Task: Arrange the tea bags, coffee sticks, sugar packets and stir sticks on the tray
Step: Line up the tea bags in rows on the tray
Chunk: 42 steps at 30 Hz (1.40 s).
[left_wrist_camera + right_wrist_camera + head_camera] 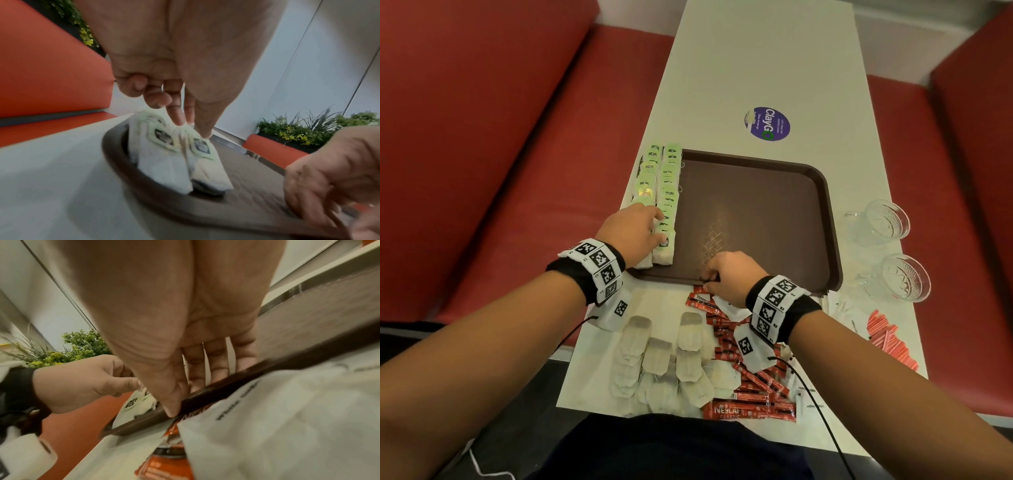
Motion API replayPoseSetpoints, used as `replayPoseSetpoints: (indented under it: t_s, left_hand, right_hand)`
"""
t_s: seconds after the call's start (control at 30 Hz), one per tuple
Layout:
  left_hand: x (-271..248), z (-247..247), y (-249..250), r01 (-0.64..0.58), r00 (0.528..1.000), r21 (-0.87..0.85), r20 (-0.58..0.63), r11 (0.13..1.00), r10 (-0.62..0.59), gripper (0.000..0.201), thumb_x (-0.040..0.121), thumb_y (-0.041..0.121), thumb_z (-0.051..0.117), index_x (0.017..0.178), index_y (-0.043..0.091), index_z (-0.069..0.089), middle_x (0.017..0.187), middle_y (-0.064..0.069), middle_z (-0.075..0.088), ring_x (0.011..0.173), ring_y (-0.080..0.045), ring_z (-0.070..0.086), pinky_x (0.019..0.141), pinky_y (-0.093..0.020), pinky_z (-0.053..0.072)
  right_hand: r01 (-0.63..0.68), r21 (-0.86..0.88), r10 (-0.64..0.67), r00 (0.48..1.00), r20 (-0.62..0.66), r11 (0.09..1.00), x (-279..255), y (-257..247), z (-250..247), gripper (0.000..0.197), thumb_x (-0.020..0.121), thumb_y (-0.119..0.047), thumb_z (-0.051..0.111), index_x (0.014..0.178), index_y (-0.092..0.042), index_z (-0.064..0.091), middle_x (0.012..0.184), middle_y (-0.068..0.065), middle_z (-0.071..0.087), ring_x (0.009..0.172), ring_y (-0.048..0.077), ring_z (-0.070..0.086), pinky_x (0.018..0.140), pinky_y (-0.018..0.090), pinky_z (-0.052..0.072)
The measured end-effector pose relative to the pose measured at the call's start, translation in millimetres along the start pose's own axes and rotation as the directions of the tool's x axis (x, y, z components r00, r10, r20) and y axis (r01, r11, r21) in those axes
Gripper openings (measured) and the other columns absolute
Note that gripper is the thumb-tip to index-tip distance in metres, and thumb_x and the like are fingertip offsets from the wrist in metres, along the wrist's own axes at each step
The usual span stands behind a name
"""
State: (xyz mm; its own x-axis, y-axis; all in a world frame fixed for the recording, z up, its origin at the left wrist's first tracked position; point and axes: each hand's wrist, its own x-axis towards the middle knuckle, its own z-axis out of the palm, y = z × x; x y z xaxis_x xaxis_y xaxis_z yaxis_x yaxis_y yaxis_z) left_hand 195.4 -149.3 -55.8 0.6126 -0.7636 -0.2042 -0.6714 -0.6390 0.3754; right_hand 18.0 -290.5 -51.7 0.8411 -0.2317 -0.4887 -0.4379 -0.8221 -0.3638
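— Looking at the left hand [631,233] first: where is it?
— At the near end of the two rows of green-tagged tea bags [666,192], which run along the left edge of the brown tray [825,219], long axis pointing away from the person. The left wrist view shows its fingers [179,116] reaching down, tips touching the tops of the nearest bags; whether they pinch one, I cannot tell.
— And the right hand [729,274]?
— On the tray's near rim. Its fingers [218,363] lie fairly straight over the inner side, thumb against the outer edge, steadying the tray and carrying nothing.
— So which hand goes next?
— My judgement: the right. The red coffee sticks [753,383] lie right below it on the tabletop, touching the tray's near rim, strewn at mixed angles. The loose plain tea bags [664,359] lie just beside them, between the two forearms. The stir sticks [890,339] are well off to the right.
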Motion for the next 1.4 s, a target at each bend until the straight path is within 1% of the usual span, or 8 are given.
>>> replayPoseSetpoints:
  t_s: [0.13, 0.27, 0.37, 0.5, 0.67, 0.9, 1.17, 1.4]
  left_hand:
    - [-5, 7, 13, -0.080, 0.994, 0.096, 0.079, 0.992, 0.073, 0.036, 0.080, 0.047, 0.075, 0.106, 0.029, 0.057, 0.104, 0.008, 0.054, 0.091, -0.016, 0.057, 0.077, -0.033, 0.046]
    - [-3, 13, 16, -0.110, 0.984, 0.210, 0.159, 0.972, 0.077, 0.036, 0.079, 0.046, 0.076, 0.104, 0.029, 0.057, 0.109, 0.004, 0.057, 0.097, -0.020, 0.057, 0.081, -0.036, 0.049]
    - [-5, 10, 17, -0.108, 0.982, 0.194, 0.173, 0.975, 0.074, 0.037, 0.079, 0.049, 0.075, 0.106, 0.029, 0.059, 0.109, 0.005, 0.056, 0.099, -0.019, 0.056, 0.082, -0.035, 0.048]
    - [-28, 1, 23, -0.196, 0.966, 0.077, 0.189, 0.978, 0.178, 0.031, 0.083, 0.052, 0.071, 0.103, 0.030, 0.061, 0.101, 0.010, 0.057, 0.091, -0.013, 0.055, 0.074, -0.030, 0.044]
    - [-74, -6, 24, -0.399, 0.824, 0.006, 0.441, 0.917, 0.356, 0.025, 0.084, 0.051, 0.071, 0.100, 0.032, 0.068, 0.093, 0.015, 0.061, 0.086, -0.006, 0.056, 0.077, -0.027, 0.047]
    - [-114, 15, 7, -0.443, 0.692, 0.033, 0.647, 0.896, 0.319, 0.052, 0.068, 0.062, 0.079, 0.108, 0.033, 0.062, 0.105, 0.016, 0.057, 0.096, -0.007, 0.054, 0.083, -0.030, 0.048]
    - [-127, 25, 2, -0.478, 0.747, 0.026, 0.537, 0.878, 0.391, 0.029, 0.083, 0.051, 0.065, 0.105, 0.031, 0.065, 0.104, 0.012, 0.060, 0.099, -0.010, 0.053, 0.086, -0.033, 0.047]
    - [-123, 19, 4, -0.463, 0.803, 0.033, 0.438, 0.886, 0.404, 0.015, 0.091, 0.041, 0.059, 0.100, 0.031, 0.066, 0.098, 0.013, 0.066, 0.097, -0.009, 0.053, 0.085, -0.031, 0.046]
  right_hand:
    - [-0.009, -0.026, 0.009, 1.000, -0.001, 1.000, -1, -3, -1, 0.021, 0.095, -0.025, 0.063, 0.113, -0.020, 0.070, 0.110, -0.003, 0.069, 0.099, 0.017, 0.064, 0.091, 0.032, 0.052]
    - [-0.016, -0.047, 0.016, 1.000, 0.001, 0.999, -5, -6, -1, 0.023, 0.096, -0.025, 0.060, 0.116, -0.019, 0.070, 0.113, -0.002, 0.068, 0.100, 0.019, 0.064, 0.091, 0.033, 0.053]
    - [-0.003, -0.072, 0.003, 1.000, -0.005, 0.997, -8, -6, 2, 0.026, 0.094, -0.031, 0.060, 0.116, -0.018, 0.067, 0.113, 0.001, 0.064, 0.096, 0.020, 0.060, 0.084, 0.031, 0.051]
    - [0.114, -0.052, -0.118, 0.990, -0.072, 0.992, -17, -10, 10, 0.034, 0.085, -0.041, 0.069, 0.114, -0.024, 0.066, 0.104, -0.003, 0.056, 0.101, 0.018, 0.052, 0.089, 0.035, 0.048]
    - [0.269, -0.074, -0.260, 0.959, 0.113, 0.960, -27, -22, 22, 0.037, 0.077, -0.048, 0.077, 0.104, -0.025, 0.071, 0.101, -0.008, 0.061, 0.095, 0.014, 0.054, 0.088, 0.037, 0.050]
    - [0.320, -0.283, -0.252, 0.935, 0.251, 0.904, -30, -30, 32, 0.055, 0.072, -0.044, 0.082, 0.121, -0.027, 0.065, 0.122, -0.006, 0.053, 0.111, 0.020, 0.046, 0.093, 0.038, 0.045]
    - [0.353, -0.380, -0.306, 0.935, 0.180, 0.855, -30, -32, 41, 0.050, 0.075, -0.039, 0.077, 0.121, -0.031, 0.060, 0.117, -0.006, 0.050, 0.109, 0.021, 0.046, 0.085, 0.036, 0.040]
    - [0.380, -0.415, -0.332, 0.925, 0.184, 0.827, -33, -32, 41, 0.049, 0.080, -0.038, 0.073, 0.127, -0.033, 0.058, 0.121, -0.002, 0.050, 0.113, 0.023, 0.045, 0.091, 0.038, 0.038]
